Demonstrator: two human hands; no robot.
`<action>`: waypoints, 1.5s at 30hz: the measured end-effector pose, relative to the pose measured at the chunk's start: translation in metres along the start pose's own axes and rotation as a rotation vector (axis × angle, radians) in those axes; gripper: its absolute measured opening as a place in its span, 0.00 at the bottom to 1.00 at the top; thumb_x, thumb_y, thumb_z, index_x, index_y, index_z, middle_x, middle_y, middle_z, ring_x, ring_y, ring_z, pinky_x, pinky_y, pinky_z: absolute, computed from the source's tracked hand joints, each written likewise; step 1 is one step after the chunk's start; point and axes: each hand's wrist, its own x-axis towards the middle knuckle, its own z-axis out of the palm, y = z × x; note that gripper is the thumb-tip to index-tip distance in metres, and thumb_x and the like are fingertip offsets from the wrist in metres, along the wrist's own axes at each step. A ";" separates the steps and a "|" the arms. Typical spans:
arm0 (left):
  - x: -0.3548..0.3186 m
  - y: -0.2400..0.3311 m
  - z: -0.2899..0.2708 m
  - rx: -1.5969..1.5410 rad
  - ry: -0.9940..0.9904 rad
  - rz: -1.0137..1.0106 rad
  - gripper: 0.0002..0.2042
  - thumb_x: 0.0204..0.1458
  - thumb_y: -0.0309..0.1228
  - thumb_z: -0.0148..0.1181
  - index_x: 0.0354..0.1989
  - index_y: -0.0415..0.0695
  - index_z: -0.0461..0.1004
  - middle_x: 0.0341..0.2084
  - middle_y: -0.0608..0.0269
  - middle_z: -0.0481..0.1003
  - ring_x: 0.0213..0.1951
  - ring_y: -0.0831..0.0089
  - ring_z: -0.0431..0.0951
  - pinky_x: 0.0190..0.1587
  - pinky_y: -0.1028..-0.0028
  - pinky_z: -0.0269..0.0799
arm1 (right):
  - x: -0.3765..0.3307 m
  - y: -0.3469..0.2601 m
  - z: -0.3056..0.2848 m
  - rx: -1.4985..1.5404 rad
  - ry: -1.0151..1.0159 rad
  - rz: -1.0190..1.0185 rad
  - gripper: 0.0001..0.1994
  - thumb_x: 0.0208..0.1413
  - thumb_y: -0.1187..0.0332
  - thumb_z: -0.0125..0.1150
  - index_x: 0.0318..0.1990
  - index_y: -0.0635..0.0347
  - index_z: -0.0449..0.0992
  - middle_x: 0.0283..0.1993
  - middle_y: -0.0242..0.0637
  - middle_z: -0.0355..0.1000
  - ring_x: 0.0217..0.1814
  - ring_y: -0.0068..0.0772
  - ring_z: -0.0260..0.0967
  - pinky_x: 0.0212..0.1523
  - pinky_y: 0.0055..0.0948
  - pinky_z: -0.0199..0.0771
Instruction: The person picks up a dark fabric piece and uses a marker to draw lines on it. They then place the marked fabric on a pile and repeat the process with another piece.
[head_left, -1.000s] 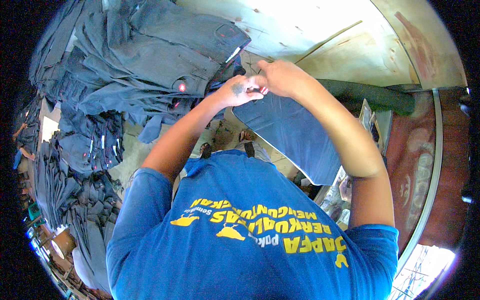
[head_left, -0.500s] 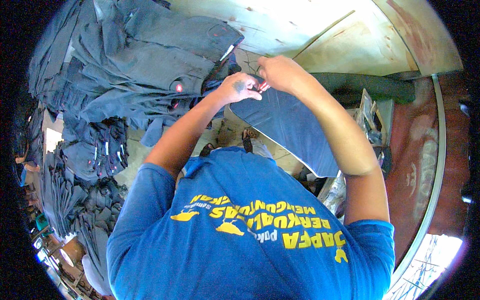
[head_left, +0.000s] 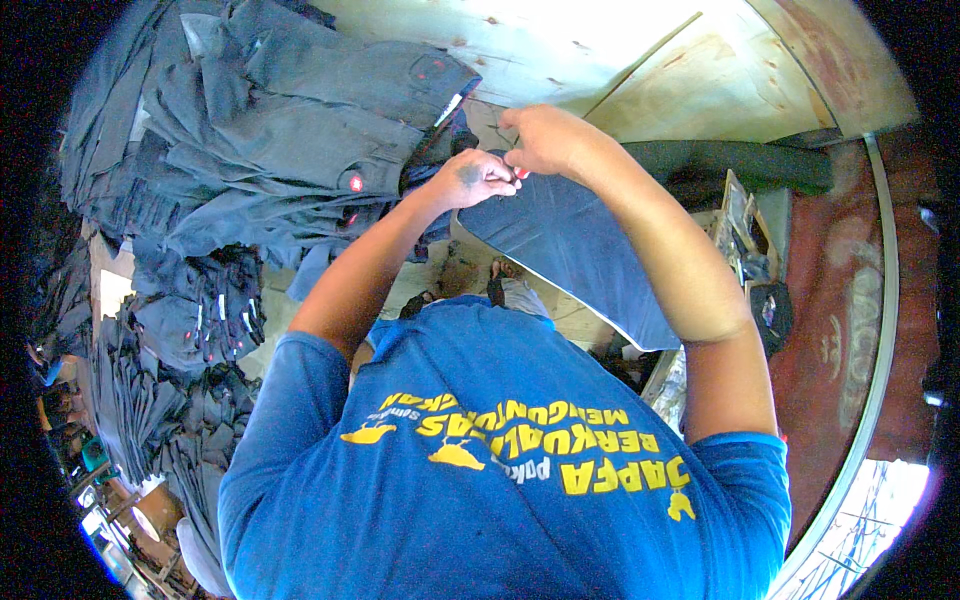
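My left hand (head_left: 473, 180) is closed in a pinch at the near left end of a dark, cloth-like board (head_left: 580, 245) with a pale edge. What its fingers hold is too small to make out. Close against it, my right hand (head_left: 550, 140) is bent over with its fingers curled. A small red thing (head_left: 522, 173) shows under the right fingers, beside the left fingertips; its kind cannot be told. Just left of my hands lies a heap of dark trousers (head_left: 300, 120), some with small red and white labels.
More dark garments (head_left: 195, 310) are piled lower on the left. A pale wooden panel (head_left: 690, 90) stands beyond my hands, with a dark roll (head_left: 740, 168) along its foot. A narrow crate (head_left: 740, 230) sits right of the board; a reddish-brown wall (head_left: 840, 320) bounds the right side.
Both hands have shifted slightly left and closer together. Less of the red thing shows between them now. The board stays in place.
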 end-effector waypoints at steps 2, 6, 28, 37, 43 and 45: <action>0.000 -0.001 0.001 -0.007 0.029 -0.106 0.17 0.48 0.33 0.76 0.46 0.43 0.83 0.42 0.62 0.85 0.41 0.71 0.85 0.47 0.70 0.79 | 0.002 0.000 -0.001 0.040 -0.121 0.125 0.19 0.46 0.64 0.71 0.45 0.64 0.81 0.36 0.54 0.81 0.40 0.58 0.81 0.44 0.51 0.81; -0.003 -0.003 0.006 -0.094 0.173 -0.036 0.14 0.47 0.36 0.77 0.39 0.44 0.86 0.36 0.62 0.85 0.37 0.69 0.85 0.44 0.71 0.79 | 0.006 -0.005 -0.013 -0.014 -0.220 0.209 0.26 0.47 0.63 0.72 0.55 0.64 0.77 0.48 0.58 0.78 0.52 0.59 0.77 0.54 0.49 0.78; -0.016 0.015 0.000 0.160 0.080 -0.021 0.10 0.50 0.40 0.71 0.33 0.48 0.84 0.29 0.60 0.81 0.33 0.59 0.82 0.36 0.64 0.77 | -0.084 0.001 0.017 -0.272 -0.055 0.182 0.06 0.58 0.73 0.58 0.35 0.64 0.80 0.40 0.48 0.79 0.44 0.48 0.80 0.42 0.47 0.80; -0.019 0.024 0.028 0.387 0.485 0.052 0.14 0.61 0.38 0.59 0.26 0.44 0.67 0.19 0.54 0.74 0.25 0.49 0.78 0.27 0.54 0.72 | -0.322 -0.061 0.195 1.598 1.171 1.431 0.25 0.64 0.42 0.61 0.30 0.55 0.69 0.22 0.29 0.62 0.21 0.30 0.65 0.24 0.35 0.68; -0.052 0.021 0.010 -1.394 0.516 -0.308 0.13 0.65 0.38 0.52 0.26 0.54 0.61 0.16 0.77 0.54 0.19 0.82 0.55 0.22 0.76 0.50 | -0.337 -0.093 0.245 2.016 1.416 1.539 0.44 0.63 0.38 0.57 0.73 0.65 0.54 0.65 0.52 0.68 0.60 0.49 0.73 0.56 0.44 0.76; -0.076 0.020 0.005 -1.598 0.418 -0.290 0.15 0.65 0.42 0.53 0.27 0.54 0.59 0.20 0.75 0.54 0.23 0.79 0.56 0.26 0.75 0.53 | -0.320 -0.081 0.242 2.101 1.608 1.300 0.34 0.65 0.44 0.59 0.67 0.59 0.61 0.60 0.47 0.69 0.56 0.48 0.75 0.55 0.51 0.78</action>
